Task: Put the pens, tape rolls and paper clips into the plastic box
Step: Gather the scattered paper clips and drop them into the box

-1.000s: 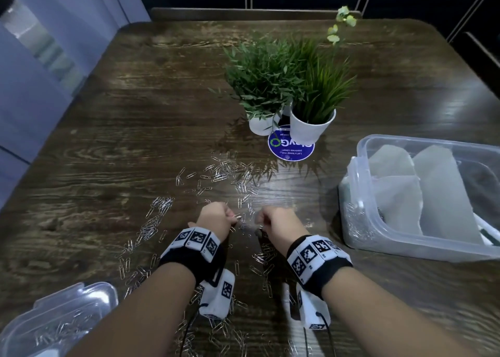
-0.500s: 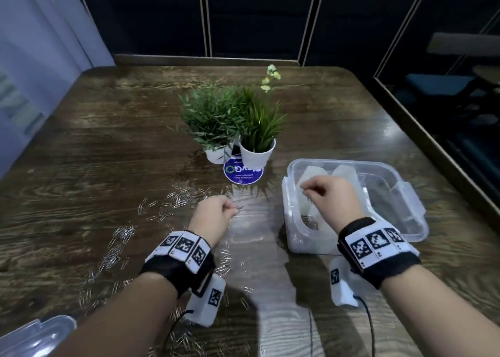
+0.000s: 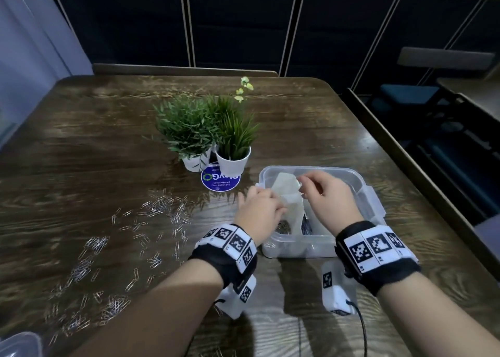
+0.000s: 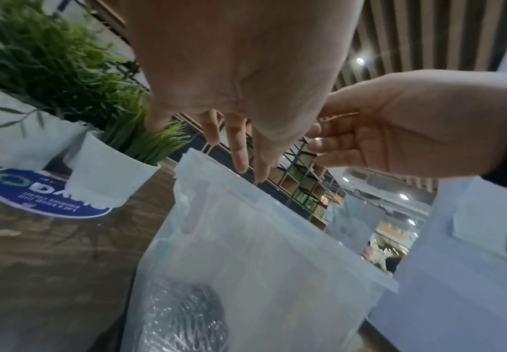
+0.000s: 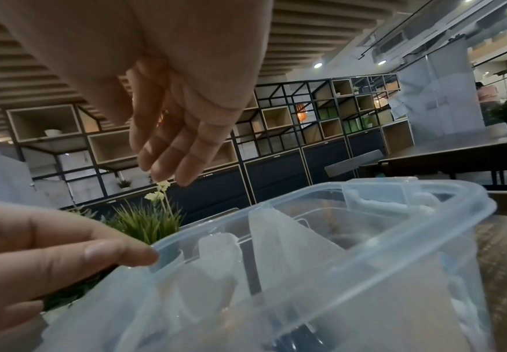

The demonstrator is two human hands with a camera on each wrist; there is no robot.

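Left hand [image 3: 258,210] has swung off the scattered paper clips [image 3: 151,221] and joined the right hand [image 3: 324,197] over the plastic box [image 3: 362,191].

Both forearms are showing bare, no sleeves. Left wrist is wearing a black band [image 3: 224,259] topped with white blocks carrying black square-code markers. Right wrist is wearing a matching band [image 3: 378,251]. A white camera unit [image 3: 238,297] is hanging under the left band, another [image 3: 336,289] under the right, each trailing a black cable [image 3: 361,327].
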